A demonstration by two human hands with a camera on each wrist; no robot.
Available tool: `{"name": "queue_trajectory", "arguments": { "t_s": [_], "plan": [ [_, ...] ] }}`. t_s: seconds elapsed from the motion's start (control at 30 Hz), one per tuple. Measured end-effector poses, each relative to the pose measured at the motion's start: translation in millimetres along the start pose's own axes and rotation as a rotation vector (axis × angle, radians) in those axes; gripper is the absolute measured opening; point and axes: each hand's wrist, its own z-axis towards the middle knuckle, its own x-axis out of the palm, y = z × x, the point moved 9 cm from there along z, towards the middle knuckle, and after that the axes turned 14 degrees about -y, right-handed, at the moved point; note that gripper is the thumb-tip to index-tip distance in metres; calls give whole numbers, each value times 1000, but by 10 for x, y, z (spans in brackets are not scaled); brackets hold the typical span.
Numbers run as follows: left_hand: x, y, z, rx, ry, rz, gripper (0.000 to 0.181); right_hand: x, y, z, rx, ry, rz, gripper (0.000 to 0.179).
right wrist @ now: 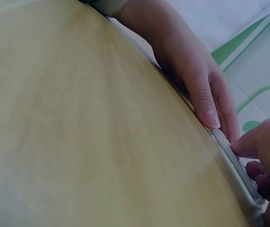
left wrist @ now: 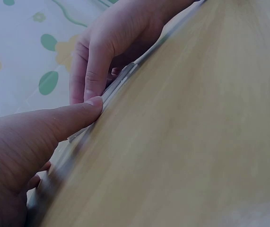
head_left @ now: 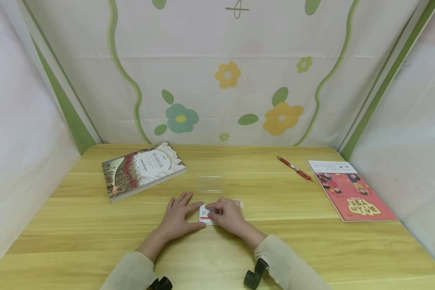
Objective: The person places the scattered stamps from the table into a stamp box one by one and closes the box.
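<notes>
On the worktop [head_left: 76,241], L hand [head_left: 179,217] is bracing a small white-topped card pack [head_left: 204,215] betw. thumb & forefinger, R hand [head_left: 230,216] is curling over it (grip unclear), & work's prob. sitting partway: pack together, clear plastic pc. [head_left: 211,184] & small card [head_left: 241,203] lying outside.

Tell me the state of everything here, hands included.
Left hand: holding the printed case by its edges
Right hand: fingers curled onto the case
Printed case: flat; unclear whether open
Small card: partly hidden by right hand
Clear plastic piece: flat, untouched
Red pen: lying flat
Illustrated book: closed, flat
Pink book: closed, flat
</notes>
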Motion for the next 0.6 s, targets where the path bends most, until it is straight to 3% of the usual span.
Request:
{"name": "queue_trajectory", "arguments": {
  "t_s": [0.6],
  "plan": [
    [-4, 3, -3, -7, 7, -8, 63, -8, 13, 1, 4, 4, 11, 19]
  ]
}}
